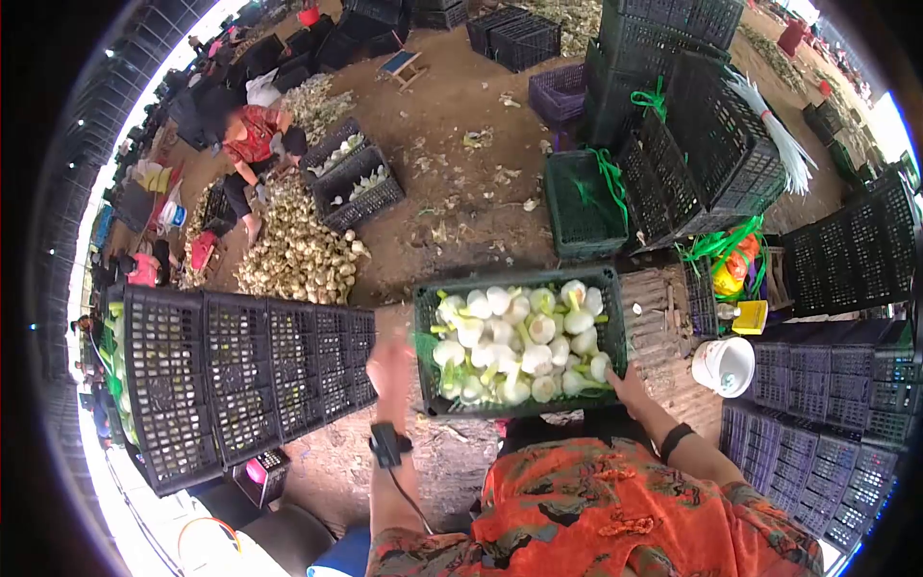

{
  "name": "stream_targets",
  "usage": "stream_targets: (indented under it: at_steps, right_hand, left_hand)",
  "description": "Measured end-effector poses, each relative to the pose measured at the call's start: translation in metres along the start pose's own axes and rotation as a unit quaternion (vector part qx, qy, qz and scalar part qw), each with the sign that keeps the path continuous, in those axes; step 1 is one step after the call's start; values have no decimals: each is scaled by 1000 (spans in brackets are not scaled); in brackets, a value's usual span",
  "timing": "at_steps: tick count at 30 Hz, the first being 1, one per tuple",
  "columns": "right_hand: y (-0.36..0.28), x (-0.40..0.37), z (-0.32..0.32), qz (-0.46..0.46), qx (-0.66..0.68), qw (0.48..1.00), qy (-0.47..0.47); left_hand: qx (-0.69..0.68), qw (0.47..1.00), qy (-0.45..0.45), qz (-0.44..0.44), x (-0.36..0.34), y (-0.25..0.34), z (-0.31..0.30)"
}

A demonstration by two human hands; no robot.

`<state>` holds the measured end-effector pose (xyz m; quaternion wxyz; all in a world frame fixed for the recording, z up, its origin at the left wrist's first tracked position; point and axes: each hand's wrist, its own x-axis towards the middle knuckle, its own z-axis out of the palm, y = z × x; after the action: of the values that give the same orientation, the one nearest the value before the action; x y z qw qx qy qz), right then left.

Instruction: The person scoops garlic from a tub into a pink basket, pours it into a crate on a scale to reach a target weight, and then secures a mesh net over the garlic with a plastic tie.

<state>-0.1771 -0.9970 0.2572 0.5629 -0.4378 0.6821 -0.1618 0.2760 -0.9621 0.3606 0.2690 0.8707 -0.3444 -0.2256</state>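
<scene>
A dark green plastic crate [463, 408] full of white garlic bulbs [519, 337] with short green stems is in front of my body. My right hand [630, 388] grips the crate's right side near its front corner, fingers wrapped over the rim. Beside the crate's left wall is my left hand [387, 370], smeared by motion, so its fingers do not show clearly. A black strap with a small box and a cable sits on my left wrist; a black band circles the right.
Stacked black crates [250, 375] stand at left, more crates [827, 385] at right. A white bucket [723, 367] is near the right stacks. Ahead, a person [255, 139] sits by a garlic heap [298, 236]. An open green crate [585, 204] lies beyond mine.
</scene>
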Motion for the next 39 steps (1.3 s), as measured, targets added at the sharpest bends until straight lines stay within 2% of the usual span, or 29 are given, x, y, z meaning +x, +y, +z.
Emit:
stream_targets:
  at_steps: [1,3,4,5,6,8,9,10,13,14,16,17,18,19,20,21,23,24,26,27,28,29,30,32,34,35,36,38,39]
  right_hand:
    - [-5,-4,1,17,-13,1000,17]
    - [10,1,1,-2,25,1000,1]
    - [16,7,0,-17,57,998,-16]
    - [-1,0,-2,17,70,997,2]
    - [-13,2,-9,22,75,997,4]
    - [-34,17,-22,70,185,980,-22]
    - [-44,21,-22,-7,160,987,-3]
    - [-31,32,-17,3,164,986,-2]
    - [-3,59,6,15,59,998,21]
    - [-3,61,8,23,61,998,19]
    - [-2,62,15,11,10,996,90]
    - [0,64,17,19,-11,994,103]
    - [2,63,18,27,-12,994,101]
    - [4,60,18,13,-48,992,114]
    - [-6,57,16,-4,-84,988,126]
    - [-14,55,14,-6,-63,992,110]
    - [-28,55,14,18,-53,994,96]
    - [-33,55,12,37,-41,995,87]
    - [-18,60,16,-5,-10,995,98]
    - [-48,52,11,51,-6,995,82]
    - [-77,46,1,107,1,992,66]
    - [-17,59,16,-7,-66,991,120]
    - [-6,61,18,-33,-63,991,114]
    - [-19,55,10,-28,-1,998,63]
    - [-18,56,5,-47,38,998,23]
    - [-17,60,1,-71,67,995,-24]
    - [-20,61,-2,-20,148,985,-83]
    - [-38,57,-16,47,332,935,-115]
    - [-39,64,-17,44,339,934,-109]
  left_hand:
    - [1,1000,1,4,33,-19,6]
    - [136,990,-30,11,109,-63,43]
    - [140,989,-32,18,116,-43,47]
    - [-14,981,-75,-181,113,-15,48]
    - [-166,907,-111,-371,113,3,52]
    - [-130,906,-163,-369,135,-8,70]
    - [-255,883,-180,-351,136,-4,71]
    - [-375,844,-195,-328,136,0,73]
    - [-296,847,-209,-388,196,-85,96]
    - [-290,847,-209,-394,197,-76,95]
    - [-149,866,-227,-419,198,-43,86]
    - [-262,839,-284,-383,206,-44,74]
    - [-258,837,-286,-389,207,-44,81]
    - [-211,895,-225,-323,210,-43,90]
    - [-163,941,-161,-251,202,-5,90]
    - [-160,940,-162,-255,201,17,87]
    - [-316,929,-130,-142,190,51,80]
    - [-298,937,-142,-110,168,68,73]
    - [-271,945,-180,-21,110,76,66]
    - [-157,965,-194,77,85,36,71]
    - [62,944,-270,179,71,-16,67]
    - [313,871,-281,255,43,87,41]
    - [82,952,-222,194,56,12,48]
    - [119,972,12,204,60,146,49]
    - [241,873,106,410,86,197,100]
    - [168,913,-27,371,91,221,138]
    - [93,929,-161,321,91,238,180]
    - [133,902,-345,223,93,244,268]
    - [157,863,-432,209,98,233,302]
